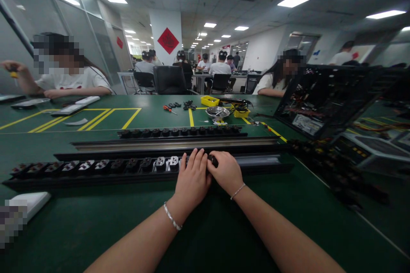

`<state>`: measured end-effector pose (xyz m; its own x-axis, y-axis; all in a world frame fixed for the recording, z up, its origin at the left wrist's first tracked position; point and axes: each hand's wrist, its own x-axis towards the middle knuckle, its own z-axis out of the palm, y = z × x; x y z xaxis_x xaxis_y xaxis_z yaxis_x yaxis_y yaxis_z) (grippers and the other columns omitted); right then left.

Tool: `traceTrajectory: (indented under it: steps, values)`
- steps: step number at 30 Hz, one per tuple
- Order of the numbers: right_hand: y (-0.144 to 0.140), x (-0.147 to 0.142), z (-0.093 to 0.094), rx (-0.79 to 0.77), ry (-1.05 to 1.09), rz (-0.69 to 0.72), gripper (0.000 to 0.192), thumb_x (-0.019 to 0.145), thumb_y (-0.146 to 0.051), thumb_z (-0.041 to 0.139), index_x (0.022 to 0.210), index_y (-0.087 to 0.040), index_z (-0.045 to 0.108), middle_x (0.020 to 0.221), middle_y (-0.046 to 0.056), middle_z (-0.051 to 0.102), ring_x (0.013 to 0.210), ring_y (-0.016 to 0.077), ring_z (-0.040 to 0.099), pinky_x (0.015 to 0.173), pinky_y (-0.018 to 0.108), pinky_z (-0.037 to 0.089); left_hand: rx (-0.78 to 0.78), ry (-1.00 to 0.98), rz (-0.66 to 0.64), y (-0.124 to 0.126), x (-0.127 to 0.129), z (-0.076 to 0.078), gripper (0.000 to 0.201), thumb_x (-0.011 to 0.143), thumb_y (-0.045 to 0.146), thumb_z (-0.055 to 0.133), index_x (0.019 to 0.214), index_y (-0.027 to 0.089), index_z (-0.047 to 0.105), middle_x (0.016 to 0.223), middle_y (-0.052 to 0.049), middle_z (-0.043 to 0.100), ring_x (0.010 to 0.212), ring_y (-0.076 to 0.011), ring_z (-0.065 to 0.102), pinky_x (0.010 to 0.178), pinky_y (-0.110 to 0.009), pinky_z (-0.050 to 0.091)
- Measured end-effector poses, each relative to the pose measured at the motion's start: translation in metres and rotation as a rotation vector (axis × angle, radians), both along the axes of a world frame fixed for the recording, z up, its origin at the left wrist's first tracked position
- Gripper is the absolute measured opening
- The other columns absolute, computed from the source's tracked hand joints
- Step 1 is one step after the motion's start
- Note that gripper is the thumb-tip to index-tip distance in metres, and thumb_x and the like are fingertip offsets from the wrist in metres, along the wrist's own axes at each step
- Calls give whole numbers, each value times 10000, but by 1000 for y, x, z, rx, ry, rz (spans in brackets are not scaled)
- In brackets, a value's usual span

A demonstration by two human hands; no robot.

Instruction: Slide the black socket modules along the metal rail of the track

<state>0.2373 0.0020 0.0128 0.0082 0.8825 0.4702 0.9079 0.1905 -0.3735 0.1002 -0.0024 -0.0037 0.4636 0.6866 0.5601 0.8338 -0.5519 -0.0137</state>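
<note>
A long black channel (105,182) lies across the table in front of me, with a row of socket modules (101,164) in it, some black and some with pale faces. My left hand (193,179) lies over this row with its fingers stretched out, hiding the modules beneath. Right beside it, my right hand (226,171) is closed around a small black socket module (212,161) at the row's right end; the fingers cover much of it. To the right of my hands, the channel shows a pale inner strip (259,160).
Behind lie more black rails (173,144) and another module row (179,131). Further back are a metal bowl (218,113), a yellow tray (209,101) and a screwdriver (169,109). An open computer case (307,102) stands right, near dark cables (339,170). Co-workers sit across the table.
</note>
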Motion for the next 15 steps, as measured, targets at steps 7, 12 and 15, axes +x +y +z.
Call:
traceTrajectory:
  steps: [7, 12, 15]
  values:
    - [-1, 3, -1, 12, 22, -43, 179, 804, -245, 501, 895, -185, 643, 902, 54, 675, 902, 184, 564, 831, 285, 399, -15, -8, -13, -1, 0, 1, 477, 871, 349, 480, 1313, 173, 492, 1424, -86, 442, 1352, -287, 321, 1119, -516, 217]
    - [0, 5, -2, 1, -6, -32, 191, 811, -301, 519, 916, -195, 638, 936, 52, 674, 925, 188, 562, 852, 289, 383, -26, -16, -19, -1, -1, 1, 449, 866, 342, 490, 1287, 184, 511, 1427, -87, 438, 1354, -289, 316, 1119, -522, 215]
    - [1, 5, -1, -20, -10, -68, 167, 799, -297, 527, 887, -209, 638, 906, 44, 675, 910, 185, 568, 839, 288, 375, -31, -16, -17, -1, -1, 2, 434, 866, 340, 491, 1272, 189, 518, 1437, -85, 423, 1362, -286, 301, 1122, -520, 206]
